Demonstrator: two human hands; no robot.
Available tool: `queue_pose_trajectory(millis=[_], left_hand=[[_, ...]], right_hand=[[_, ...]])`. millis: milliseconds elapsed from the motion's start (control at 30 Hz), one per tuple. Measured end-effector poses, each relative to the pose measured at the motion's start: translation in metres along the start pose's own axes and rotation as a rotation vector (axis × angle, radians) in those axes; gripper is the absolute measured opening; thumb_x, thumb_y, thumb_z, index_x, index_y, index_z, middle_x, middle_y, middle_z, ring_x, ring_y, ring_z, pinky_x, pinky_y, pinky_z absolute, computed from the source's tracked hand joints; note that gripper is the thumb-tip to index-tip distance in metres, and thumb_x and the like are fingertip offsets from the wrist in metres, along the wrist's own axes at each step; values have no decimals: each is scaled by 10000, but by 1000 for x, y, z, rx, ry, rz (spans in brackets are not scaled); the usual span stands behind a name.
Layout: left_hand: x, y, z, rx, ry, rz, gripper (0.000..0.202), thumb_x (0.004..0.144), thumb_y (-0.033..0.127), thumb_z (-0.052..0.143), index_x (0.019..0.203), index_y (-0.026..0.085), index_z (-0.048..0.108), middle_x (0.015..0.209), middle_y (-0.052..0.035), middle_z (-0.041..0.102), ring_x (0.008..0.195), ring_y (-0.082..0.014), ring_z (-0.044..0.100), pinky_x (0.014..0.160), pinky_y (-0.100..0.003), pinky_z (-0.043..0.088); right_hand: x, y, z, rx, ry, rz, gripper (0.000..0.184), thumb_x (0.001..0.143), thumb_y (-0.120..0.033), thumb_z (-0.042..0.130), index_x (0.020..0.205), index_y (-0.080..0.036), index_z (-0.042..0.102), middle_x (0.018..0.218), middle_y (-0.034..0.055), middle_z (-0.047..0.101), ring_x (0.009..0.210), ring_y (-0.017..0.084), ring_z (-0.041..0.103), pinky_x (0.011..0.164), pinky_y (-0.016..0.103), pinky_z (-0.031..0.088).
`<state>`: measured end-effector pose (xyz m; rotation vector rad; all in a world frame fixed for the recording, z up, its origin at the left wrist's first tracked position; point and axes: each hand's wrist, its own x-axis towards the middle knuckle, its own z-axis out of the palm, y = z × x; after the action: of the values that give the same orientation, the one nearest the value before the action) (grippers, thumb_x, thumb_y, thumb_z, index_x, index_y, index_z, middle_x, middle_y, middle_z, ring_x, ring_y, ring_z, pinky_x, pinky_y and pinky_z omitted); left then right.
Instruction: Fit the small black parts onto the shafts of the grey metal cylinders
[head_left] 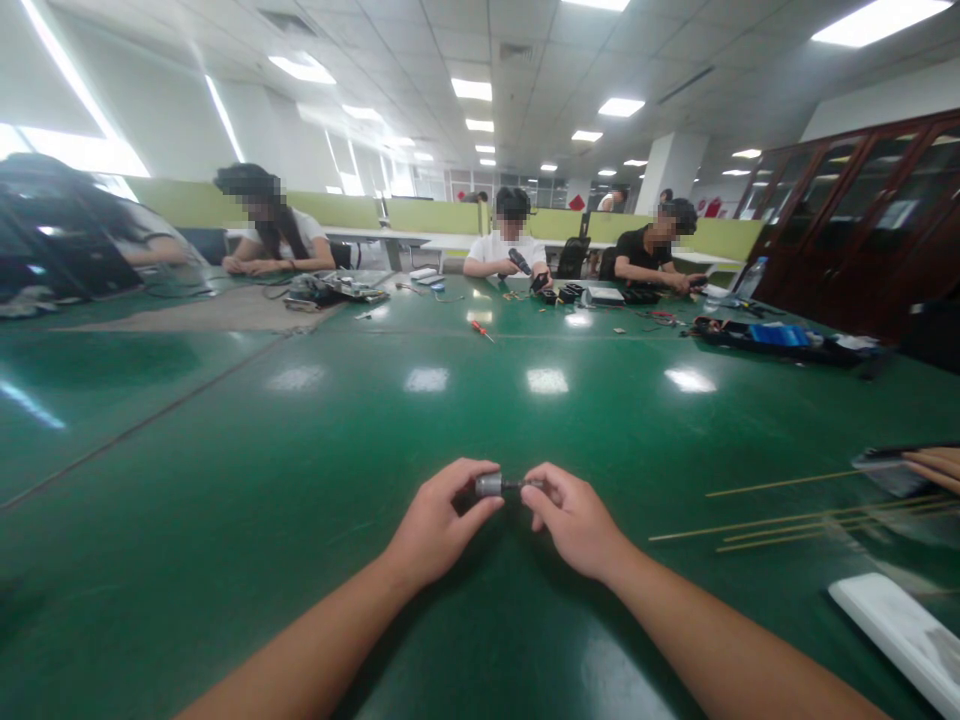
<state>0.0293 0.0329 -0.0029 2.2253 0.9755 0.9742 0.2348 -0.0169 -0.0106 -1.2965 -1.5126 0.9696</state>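
Observation:
Between my two hands, just above the green table, is a small grey cylinder with a thin dark shaft [490, 486]; its exact kind is too small to make out. My left hand [439, 520] pinches the thick grey end between thumb and fingers. At the other end, my right hand [577, 515] has its thumb and fingertips closed on the shaft, whose tip they partly cover. The piece lies roughly level, pointing left to right.
Thin yellowish rods [757, 525] and a white oblong case [892, 630] lie on the green table [300, 450] at right, near another person's hand [937, 468]. Farther off are a red screwdriver [481, 330], a black tray [780, 338] and several people working.

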Motion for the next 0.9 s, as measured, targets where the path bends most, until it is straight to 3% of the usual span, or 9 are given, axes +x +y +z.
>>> queue_pose_trajectory(millis=[900], left_hand=[[1,0,-1,-3,28,-25,268,864,289,680,1129,256,661,1038,-19,692,931,-197,633,847,-315,488]], right_hand=[[1,2,0,66,16,23,168,944,-342,516,917,-192,587,610,-40,577,565,133,571,598,240,423]])
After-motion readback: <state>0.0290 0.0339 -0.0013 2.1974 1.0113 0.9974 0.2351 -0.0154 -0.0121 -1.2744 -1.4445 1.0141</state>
